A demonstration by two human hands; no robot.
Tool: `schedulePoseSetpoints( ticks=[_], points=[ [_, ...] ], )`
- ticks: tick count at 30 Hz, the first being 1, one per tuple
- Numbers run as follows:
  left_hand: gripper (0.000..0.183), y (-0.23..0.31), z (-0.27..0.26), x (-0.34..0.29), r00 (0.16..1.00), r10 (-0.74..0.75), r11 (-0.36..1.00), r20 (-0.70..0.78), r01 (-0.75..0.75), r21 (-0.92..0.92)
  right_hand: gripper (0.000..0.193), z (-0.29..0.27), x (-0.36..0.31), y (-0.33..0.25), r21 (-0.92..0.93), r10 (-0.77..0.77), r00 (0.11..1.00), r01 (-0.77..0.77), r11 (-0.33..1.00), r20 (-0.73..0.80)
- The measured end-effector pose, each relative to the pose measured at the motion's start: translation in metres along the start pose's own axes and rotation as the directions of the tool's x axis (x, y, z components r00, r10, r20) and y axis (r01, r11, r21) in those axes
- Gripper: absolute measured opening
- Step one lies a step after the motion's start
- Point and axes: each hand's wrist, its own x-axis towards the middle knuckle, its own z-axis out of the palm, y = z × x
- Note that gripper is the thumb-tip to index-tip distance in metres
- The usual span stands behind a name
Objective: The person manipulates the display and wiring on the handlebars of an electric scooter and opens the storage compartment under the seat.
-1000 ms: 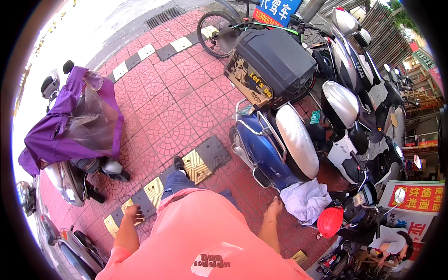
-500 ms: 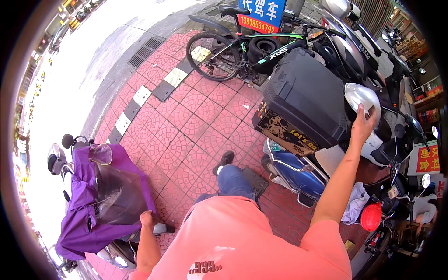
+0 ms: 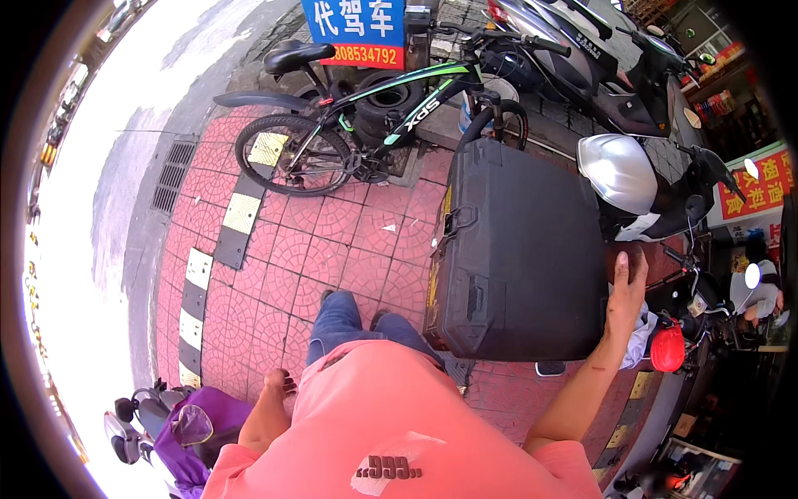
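Note:
A large black top box (image 3: 532, 258) with moulded latches stands in front of me on the right. My right hand (image 3: 628, 287) is at its right edge, with thumb and fingers apart and nothing held; whether the palm touches the box I cannot tell. My left hand (image 3: 280, 384) hangs low over the red paving at my left side, fingers loosely bent and slightly apart, with nothing visible in it. Nearest to it is a scooter draped with a purple rain cover (image 3: 187, 437), which has a clear window. A silver helmet (image 3: 617, 173) sits just beyond the box.
A black and green bicycle (image 3: 366, 125) stands ahead, before a blue and red sign (image 3: 356, 33). Several parked scooters (image 3: 582, 62) line the right, with a red helmet (image 3: 667, 348) among them. A black and white kerb ramp (image 3: 241, 212) edges the red paving (image 3: 332, 241) at left.
My left hand has come away from the purple cover. My right hand has left the silver helmet for the box's edge. The box looks closer, and my view has turned and moved forward.

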Motion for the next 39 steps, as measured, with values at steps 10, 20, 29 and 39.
schedulePoseSetpoints(
  ticks=[10,20,29,39],
  points=[
    [0.028,0.507,0.239,0.016,0.799,0.451,0.628,0.398,-0.601,0.494,0.071,0.016,0.006,0.009,-0.518,0.157,0.956,-0.268,0.812,-0.248],
    [0.027,0.568,0.465,-0.103,0.578,0.179,0.509,0.796,-0.747,0.428,0.056,0.02,0.011,0.012,-0.782,0.298,0.852,-0.517,0.348,-0.431],
    [0.023,0.593,0.461,-0.024,0.729,0.16,0.398,0.666,-0.665,0.632,0.058,0.023,0.012,0.019,-0.667,0.37,0.741,-0.668,0.329,-0.56],
    [0.027,0.625,0.449,0.021,0.604,0.356,0.172,0.713,-0.792,0.586,0.07,0.034,0.028,0.009,-0.668,0.357,0.597,-0.735,-0.116,-0.719]
  ],
)
